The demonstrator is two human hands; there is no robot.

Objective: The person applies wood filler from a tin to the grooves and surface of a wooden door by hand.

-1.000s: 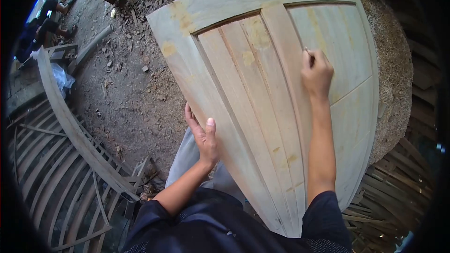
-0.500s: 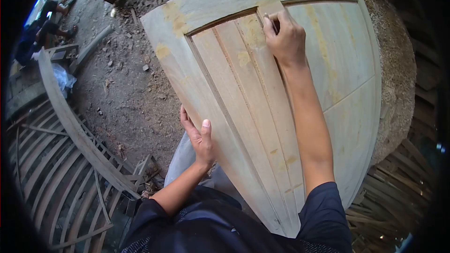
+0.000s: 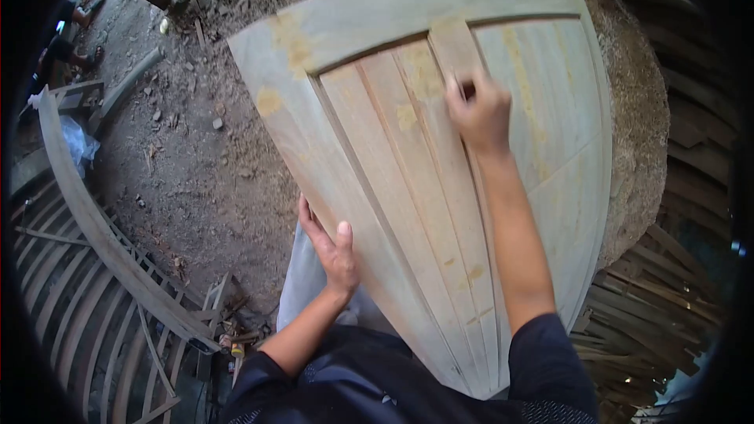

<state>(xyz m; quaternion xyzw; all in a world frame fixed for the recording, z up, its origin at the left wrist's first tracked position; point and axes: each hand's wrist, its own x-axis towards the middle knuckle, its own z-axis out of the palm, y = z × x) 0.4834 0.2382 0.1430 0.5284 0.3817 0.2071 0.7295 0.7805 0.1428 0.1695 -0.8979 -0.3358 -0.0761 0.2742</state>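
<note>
A large pale wooden door panel point(image 3: 267, 141) with a curved top edge, recessed grooved boards and yellowish filler patches leans toward me. My left hand point(image 3: 334, 259) straddles its left edge, thumb over the face and fingers along the outer side. On the middle upright strip point(image 3: 452, 51), my right hand point(image 3: 483, 114) presses with curled fingers, slightly smeared by motion. Whatever it may hold is hidden inside the fingers.
A rough, brown fibrous-looking surface point(image 3: 640, 157) lies behind the panel. Slatted curved wooden frames point(image 3: 102, 228) stand at the left, and wood strips point(image 3: 652, 290) pile up at the right. Another person's legs point(image 3: 67, 47) show at upper left, near a plastic bag point(image 3: 77, 141).
My right hand has slid down the middle strip toward me, fingers still curled. My left hand keeps its place on the panel's edge. The whole view has shifted slightly.
</note>
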